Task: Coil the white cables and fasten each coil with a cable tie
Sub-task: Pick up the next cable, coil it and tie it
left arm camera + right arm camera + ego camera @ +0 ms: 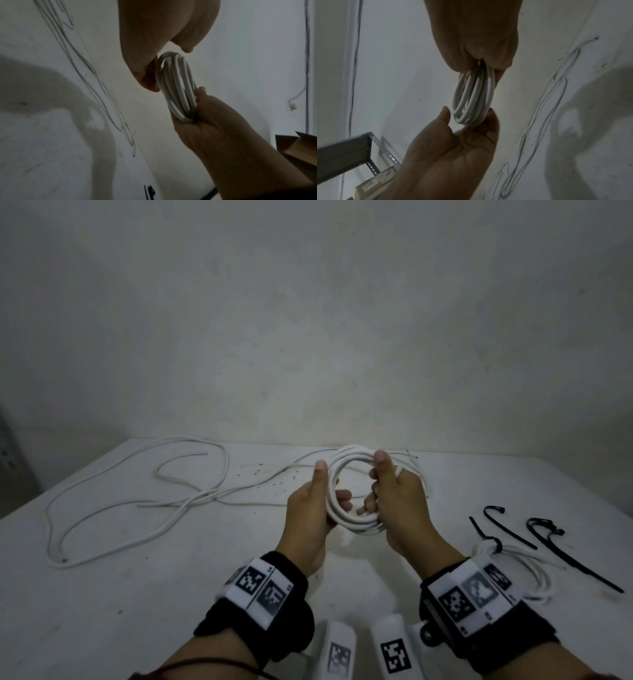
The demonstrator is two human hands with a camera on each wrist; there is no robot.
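A white cable coil (352, 518) of several loops is held upright above the white table (171, 594). My left hand (330, 484) holds its left side, thumb along the outer loop and fingers curled through the middle. My right hand (375, 479) grips the right side, with the thumb on top and the fingers wrapped round the strands. In the left wrist view the coil (175, 86) runs from my left fingertips (150, 83) down into my right fist (214, 121). In the right wrist view my right hand (479, 54) clamps the coil (472, 97), and my left hand (467, 121) cradles its far end.
Loose white cables (137, 501) sprawl over the left half of the table. At the right lie black cable ties (507, 529) and a white coil bound with a black tie (520, 566). Two white marked handles (394, 645) stand at the near edge. The wall rises behind the table.
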